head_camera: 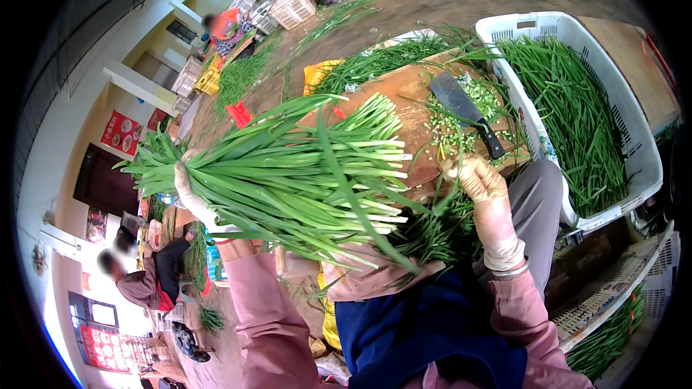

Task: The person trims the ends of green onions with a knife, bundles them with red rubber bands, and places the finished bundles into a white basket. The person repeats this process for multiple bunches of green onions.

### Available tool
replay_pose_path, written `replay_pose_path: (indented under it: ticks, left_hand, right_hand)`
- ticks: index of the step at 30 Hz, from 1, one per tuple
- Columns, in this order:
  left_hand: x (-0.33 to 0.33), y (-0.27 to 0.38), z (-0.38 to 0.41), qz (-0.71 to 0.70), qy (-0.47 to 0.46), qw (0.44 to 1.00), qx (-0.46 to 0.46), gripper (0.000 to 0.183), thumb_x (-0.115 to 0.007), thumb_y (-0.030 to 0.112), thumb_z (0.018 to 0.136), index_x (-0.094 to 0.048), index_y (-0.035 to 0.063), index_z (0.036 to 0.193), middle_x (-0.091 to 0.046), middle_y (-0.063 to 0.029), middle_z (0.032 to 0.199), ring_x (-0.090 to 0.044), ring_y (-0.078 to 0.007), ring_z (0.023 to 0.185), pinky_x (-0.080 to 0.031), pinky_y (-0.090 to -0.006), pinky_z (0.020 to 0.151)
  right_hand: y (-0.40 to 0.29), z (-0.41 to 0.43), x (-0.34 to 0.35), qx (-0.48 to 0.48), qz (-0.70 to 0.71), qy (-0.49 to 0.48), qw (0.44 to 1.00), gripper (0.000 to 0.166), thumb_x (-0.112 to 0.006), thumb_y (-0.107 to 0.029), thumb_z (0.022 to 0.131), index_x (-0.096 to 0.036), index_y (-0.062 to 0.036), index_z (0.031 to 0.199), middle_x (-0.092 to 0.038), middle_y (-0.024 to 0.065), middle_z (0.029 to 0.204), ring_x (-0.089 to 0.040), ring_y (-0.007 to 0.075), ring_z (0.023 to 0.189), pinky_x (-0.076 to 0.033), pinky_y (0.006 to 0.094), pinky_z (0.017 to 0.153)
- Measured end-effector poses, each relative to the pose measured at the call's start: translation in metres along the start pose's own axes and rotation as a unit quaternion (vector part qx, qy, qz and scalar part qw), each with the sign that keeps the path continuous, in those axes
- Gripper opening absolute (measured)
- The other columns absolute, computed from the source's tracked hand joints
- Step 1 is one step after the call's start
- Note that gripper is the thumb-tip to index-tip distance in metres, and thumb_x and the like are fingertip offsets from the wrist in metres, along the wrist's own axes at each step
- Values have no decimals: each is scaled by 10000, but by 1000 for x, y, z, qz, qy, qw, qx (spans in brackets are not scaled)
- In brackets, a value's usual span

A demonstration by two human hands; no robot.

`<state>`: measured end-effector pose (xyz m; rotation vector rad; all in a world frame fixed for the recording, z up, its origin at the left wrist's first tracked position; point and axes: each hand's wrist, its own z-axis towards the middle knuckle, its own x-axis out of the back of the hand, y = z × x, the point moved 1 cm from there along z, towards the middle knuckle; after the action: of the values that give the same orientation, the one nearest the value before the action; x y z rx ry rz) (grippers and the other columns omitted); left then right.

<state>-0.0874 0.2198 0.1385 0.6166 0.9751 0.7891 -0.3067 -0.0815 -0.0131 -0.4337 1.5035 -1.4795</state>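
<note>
My left hand (186, 186), in a pale glove, grips a thick bunch of garlic chives (292, 173) near its leafy end. The bunch lies sideways in the air, its pale cut ends pointing right. My right hand (481, 189), in a worn cream glove, has its fingers curled together right of the bunch. A thin green leaf (442, 202) appears pinched at those fingertips. Just beyond, a cleaver (454, 98) with a black handle rests among chopped stem ends (481, 92) on a wooden board (378, 86). More loose green leaves (438, 232) lie in my lap area.
At right stands a white plastic crate (646, 173) of chives. Loose greens (373, 59) spread beyond the board. Another white crate (611, 297) is at lower right. One person (224, 29) sits near crates far back, another person (143, 281) at left.
</note>
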Motion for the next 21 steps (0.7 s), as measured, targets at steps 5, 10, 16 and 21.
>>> replay_pose_path:
  ticks: [5,10,16,21]
  left_hand:
    - [-10,-4,-5,13,14,1000,-7,347,-592,381,890,-564,50,992,-624,-90,905,-616,-242,842,-530,-408,790]
    - [-13,-3,3,21,5,1000,-12,344,-588,387,890,-562,55,976,-622,-85,898,-614,-237,839,-526,-397,793]
    - [-8,3,6,-13,-7,1000,-6,320,-597,377,885,-562,71,968,-624,-81,901,-611,-237,848,-519,-391,802]
    - [-11,-1,1,-26,-29,999,13,315,-606,371,876,-558,74,971,-618,-71,902,-604,-227,855,-509,-390,811]
  right_hand:
    - [4,-3,-9,18,-99,-50,994,321,-739,-189,819,-620,-28,1071,-630,56,1011,-577,145,948,-448,294,880]
    - [15,-11,-36,-39,-208,-152,966,300,-671,-256,870,-635,-19,1051,-654,94,785,-619,186,722,-487,323,673]
    - [51,-36,42,-100,-272,-86,953,176,-661,-197,861,-672,-33,922,-570,99,664,-535,162,587,-445,323,566]
    - [18,-35,7,150,-446,-110,876,331,-692,-276,805,-644,-86,1072,-617,163,1011,-557,359,1023,-429,442,901]
